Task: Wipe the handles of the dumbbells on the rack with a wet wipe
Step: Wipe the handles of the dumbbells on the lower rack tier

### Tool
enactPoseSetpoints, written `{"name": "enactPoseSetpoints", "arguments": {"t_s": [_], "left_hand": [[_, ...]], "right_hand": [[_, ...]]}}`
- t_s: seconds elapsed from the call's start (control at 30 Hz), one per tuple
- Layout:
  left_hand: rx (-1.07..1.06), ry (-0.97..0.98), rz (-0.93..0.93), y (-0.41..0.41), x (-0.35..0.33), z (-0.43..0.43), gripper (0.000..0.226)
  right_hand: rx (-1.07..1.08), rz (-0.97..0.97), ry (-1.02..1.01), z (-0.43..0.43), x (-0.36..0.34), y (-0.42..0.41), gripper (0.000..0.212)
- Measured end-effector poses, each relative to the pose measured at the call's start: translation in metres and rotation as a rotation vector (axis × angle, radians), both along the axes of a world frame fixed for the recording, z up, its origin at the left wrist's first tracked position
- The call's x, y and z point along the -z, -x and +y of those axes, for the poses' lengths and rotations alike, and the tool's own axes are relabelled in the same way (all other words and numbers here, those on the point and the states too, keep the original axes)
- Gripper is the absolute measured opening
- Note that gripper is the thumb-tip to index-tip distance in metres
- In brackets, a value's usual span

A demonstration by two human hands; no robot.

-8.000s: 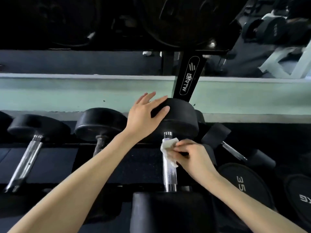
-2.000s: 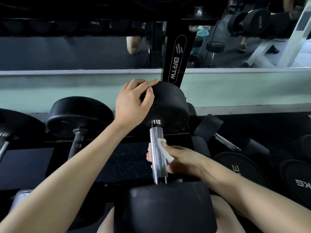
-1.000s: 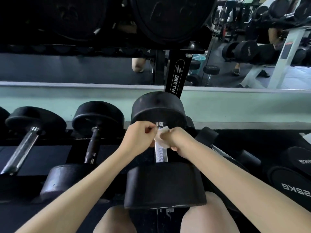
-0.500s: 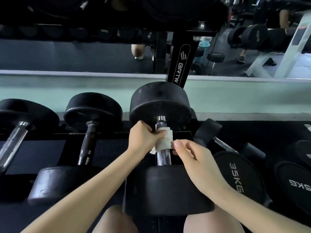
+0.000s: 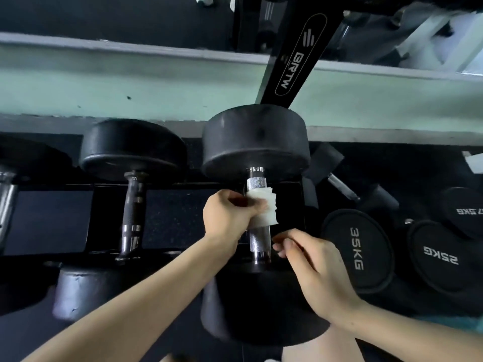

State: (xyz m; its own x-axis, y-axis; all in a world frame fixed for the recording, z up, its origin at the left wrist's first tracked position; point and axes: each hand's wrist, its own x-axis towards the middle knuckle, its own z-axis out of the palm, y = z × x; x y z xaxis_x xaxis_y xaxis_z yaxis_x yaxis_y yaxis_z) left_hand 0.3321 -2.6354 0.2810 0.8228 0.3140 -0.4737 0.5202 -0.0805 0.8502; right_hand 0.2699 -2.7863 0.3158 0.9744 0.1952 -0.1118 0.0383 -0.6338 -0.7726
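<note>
Your left hand [image 5: 230, 218] grips the wet wipe [image 5: 264, 209]; its fingers curl around the wipe and around the handle [image 5: 259, 241] of the middle dumbbell [image 5: 254, 142] together. The wipe is white and folded, and it wraps the upper half of the handle. A short part of the knurled chrome shows above the wipe, under the far head, and a longer part shows below it. Your right hand [image 5: 318, 265] holds nothing. Its fingers are loosely curled, and the fingertips [image 5: 278, 246] are just beside the lower part of the handle, on the right side. I cannot tell if they touch the metal. The dumbbell lies on the rack [image 5: 295, 56] with one black head far from you and the other head near you, under your right wrist. The black post of the rack, with the letters BRTW, stands behind the far head. To the left lies a second dumbbell [image 5: 133, 147] with a dark handle, and at the left edge of the view you see one more chrome handle [image 5: 6, 205]. To the right, lower down, are two black weights, one marked 35KG [image 5: 358, 249] and one marked 25KG [image 5: 441, 257]. Behind the rack runs a pale green wall [image 5: 130, 84].
</note>
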Motion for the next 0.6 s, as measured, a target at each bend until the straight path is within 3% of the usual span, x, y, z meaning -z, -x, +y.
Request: {"name": "enactPoseSetpoints", "arguments": {"t_s": [0.27, 0.43, 0.6], "left_hand": [[-0.025, -0.077, 0.103, 0.004, -0.006, -0.011, 0.028], [-0.234, 0.097, 0.208, -0.002, -0.016, -0.019, 0.019], [-0.343, 0.175, 0.15, -0.009, -0.029, -0.026, 0.019]], "right_hand": [[-0.017, 0.002, 0.018, 0.002, -0.004, -0.002, 0.03], [0.002, -0.032, 0.091, 0.002, -0.004, -0.001, 0.041], [0.021, -0.064, 0.144, 0.004, -0.004, 0.0, 0.04]]}}
